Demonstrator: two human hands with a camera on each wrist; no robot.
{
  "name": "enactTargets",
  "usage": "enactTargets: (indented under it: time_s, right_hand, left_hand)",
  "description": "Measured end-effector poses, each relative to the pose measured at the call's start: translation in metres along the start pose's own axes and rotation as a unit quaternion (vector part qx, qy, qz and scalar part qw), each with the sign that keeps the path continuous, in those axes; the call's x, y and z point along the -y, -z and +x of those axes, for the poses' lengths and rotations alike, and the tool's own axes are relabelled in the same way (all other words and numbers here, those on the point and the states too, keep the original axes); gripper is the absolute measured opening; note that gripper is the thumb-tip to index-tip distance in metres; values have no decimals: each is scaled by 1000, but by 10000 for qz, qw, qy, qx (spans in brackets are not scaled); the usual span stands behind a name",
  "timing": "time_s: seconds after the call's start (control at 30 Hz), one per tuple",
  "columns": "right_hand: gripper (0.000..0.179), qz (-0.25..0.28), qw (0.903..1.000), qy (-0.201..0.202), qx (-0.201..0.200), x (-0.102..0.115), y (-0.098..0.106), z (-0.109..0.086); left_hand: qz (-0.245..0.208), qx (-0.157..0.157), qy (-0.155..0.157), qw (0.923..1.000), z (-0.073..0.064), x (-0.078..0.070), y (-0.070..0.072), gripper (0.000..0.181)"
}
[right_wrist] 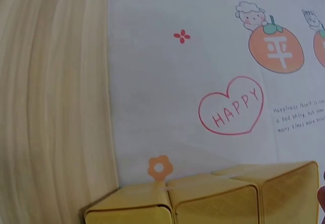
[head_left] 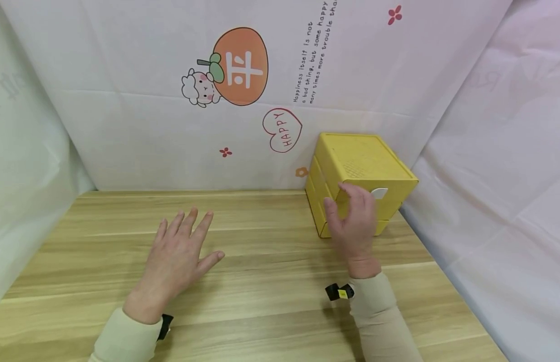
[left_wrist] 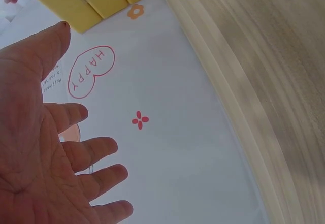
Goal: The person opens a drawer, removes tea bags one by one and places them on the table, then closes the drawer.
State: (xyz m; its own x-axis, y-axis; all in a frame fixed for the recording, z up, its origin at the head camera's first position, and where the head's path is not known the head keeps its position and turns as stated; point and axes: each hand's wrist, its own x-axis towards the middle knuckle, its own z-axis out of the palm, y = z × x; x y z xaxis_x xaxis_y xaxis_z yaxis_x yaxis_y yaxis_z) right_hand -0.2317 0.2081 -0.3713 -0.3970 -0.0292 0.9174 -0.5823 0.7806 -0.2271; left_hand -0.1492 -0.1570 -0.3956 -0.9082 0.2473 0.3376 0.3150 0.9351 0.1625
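A yellow box with stacked sections, like a small drawer unit [head_left: 370,156], stands at the back right of the table. On its front face, near the top, is a white tab [head_left: 380,193]. My right hand [head_left: 355,221] is in front of that face with loosely bent fingers and thumb apart, holding nothing; whether it touches the box I cannot tell. Only a bit of fingertip [right_wrist: 321,196] shows at the right wrist view's edge. Palm down and fingers spread, my left hand [head_left: 173,259] hovers over the table's left half, and its palm fills one side of the left wrist view.
The wooden table [head_left: 261,301] ends at a printed white cloth [head_left: 171,151] behind it, with a heart, flowers and an orange fruit drawing. More white cloth hangs along the left and right sides. Each wrist wears a black strap [head_left: 338,292].
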Motion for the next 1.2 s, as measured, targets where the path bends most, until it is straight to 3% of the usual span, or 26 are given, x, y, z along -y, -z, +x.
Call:
enactTargets:
  time_s: [0.23,0.5,0.8,1.2]
  right_hand:
    - [62,-116,9978,-302,-575,-12,11,7]
    - [66,-181,9919,-804,-965,-29,19,9]
    - [62,-373,9776,-1452,-1475,-55,28,12]
    - [73,-472,9675,-2117,-1303,-79,35,15]
  left_hand:
    - [-57,11,0,10000,0,0,-1,87]
    - [-98,8,-54,9999,2,0,-1,87]
    - [-122,2,-104,9999,2,-1,-3,88]
    - [-75,-58,-116,9999,2,0,-5,87]
